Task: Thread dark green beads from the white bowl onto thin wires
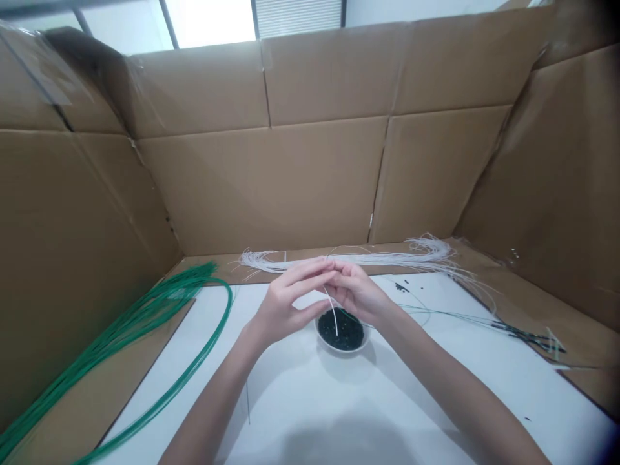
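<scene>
My left hand [290,298] and my right hand [361,292] meet at the fingertips above a small white bowl [343,351]. A thin white wire [333,311] hangs from between the joined fingers, its lower end over the bowl. Both hands appear closed on it at the fingertips, though the exact grip is hidden. My left thumb stays apart from the index finger. Many tiny black pieces [351,332] fill the bowl. Beneath my right hand a thin green wire [347,316] shows; I cannot tell whether that hand holds it.
Green wires [130,326] lie bundled at left, one loop reaching onto the white tabletop [290,400]. A white wire bundle [387,258] lies along the back. Green wires with black ends [526,336] lie at right, near scattered black bits [401,287]. Cardboard walls [271,187] surround the table.
</scene>
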`<action>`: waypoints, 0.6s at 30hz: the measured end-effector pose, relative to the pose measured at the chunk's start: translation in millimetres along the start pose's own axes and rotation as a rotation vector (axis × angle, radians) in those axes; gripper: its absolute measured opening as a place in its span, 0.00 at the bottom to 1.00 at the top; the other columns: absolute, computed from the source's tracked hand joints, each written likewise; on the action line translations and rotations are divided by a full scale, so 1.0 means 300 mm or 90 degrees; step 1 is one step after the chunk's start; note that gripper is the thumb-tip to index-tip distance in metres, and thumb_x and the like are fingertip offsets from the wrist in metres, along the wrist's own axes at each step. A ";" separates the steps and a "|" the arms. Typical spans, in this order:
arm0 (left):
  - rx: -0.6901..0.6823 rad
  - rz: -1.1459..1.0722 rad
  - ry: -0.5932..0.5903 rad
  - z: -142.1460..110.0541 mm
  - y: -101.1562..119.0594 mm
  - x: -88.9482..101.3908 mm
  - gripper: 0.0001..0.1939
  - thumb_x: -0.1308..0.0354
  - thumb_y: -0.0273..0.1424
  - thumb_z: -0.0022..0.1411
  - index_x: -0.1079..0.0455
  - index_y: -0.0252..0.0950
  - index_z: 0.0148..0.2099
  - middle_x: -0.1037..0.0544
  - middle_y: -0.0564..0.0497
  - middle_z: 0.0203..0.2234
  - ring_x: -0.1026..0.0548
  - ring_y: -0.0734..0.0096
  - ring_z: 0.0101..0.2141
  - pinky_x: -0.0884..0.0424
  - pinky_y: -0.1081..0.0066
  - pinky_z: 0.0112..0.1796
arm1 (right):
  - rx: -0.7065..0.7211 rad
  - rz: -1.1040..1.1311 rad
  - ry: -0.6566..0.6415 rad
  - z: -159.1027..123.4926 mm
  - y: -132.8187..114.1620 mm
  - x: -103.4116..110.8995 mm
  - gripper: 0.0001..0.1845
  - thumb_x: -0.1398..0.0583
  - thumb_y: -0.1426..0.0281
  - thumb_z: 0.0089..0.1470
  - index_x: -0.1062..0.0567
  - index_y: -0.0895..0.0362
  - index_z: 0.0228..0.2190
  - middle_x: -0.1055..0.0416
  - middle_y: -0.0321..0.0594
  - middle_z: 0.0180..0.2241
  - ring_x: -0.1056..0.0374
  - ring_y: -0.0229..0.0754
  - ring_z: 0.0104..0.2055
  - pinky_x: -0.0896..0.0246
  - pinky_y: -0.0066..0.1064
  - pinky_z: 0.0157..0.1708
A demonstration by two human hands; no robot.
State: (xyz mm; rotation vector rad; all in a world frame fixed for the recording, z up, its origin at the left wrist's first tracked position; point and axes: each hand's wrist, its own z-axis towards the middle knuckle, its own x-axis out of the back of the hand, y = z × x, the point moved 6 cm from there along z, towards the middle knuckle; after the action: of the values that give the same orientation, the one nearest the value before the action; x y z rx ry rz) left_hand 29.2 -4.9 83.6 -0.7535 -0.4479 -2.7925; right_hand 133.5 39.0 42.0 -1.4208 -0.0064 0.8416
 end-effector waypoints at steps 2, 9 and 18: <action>0.043 -0.011 0.071 -0.007 -0.013 0.008 0.13 0.45 0.25 0.55 0.28 0.42 0.43 0.25 0.49 0.41 0.28 0.68 0.43 0.32 0.64 0.46 | -0.010 0.014 -0.006 0.002 0.011 -0.001 0.05 0.37 0.71 0.43 0.28 0.58 0.24 0.30 0.33 0.25 0.31 0.31 0.30 0.36 0.25 0.38; 0.487 -0.217 0.254 -0.068 -0.103 0.010 0.09 0.40 0.34 0.50 0.24 0.39 0.35 0.22 0.50 0.35 0.25 0.65 0.36 0.29 0.68 0.39 | -0.011 -0.077 0.006 0.000 0.034 0.004 0.09 0.36 0.67 0.43 0.31 0.58 0.24 0.27 0.38 0.30 0.29 0.39 0.36 0.34 0.33 0.39; 0.594 -0.383 0.133 -0.092 -0.149 -0.055 0.12 0.39 0.34 0.49 0.24 0.35 0.36 0.23 0.46 0.38 0.29 0.61 0.44 0.32 0.66 0.44 | 0.102 -0.327 0.153 -0.018 0.008 0.040 0.09 0.37 0.64 0.42 0.26 0.58 0.22 0.29 0.37 0.26 0.33 0.38 0.32 0.38 0.32 0.35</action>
State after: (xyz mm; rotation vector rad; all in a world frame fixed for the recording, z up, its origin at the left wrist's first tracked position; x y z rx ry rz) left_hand 18.2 29.2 42.0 -0.1032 -1.9833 -2.5672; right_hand 143.4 40.3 33.2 -1.2800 -0.1140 0.2418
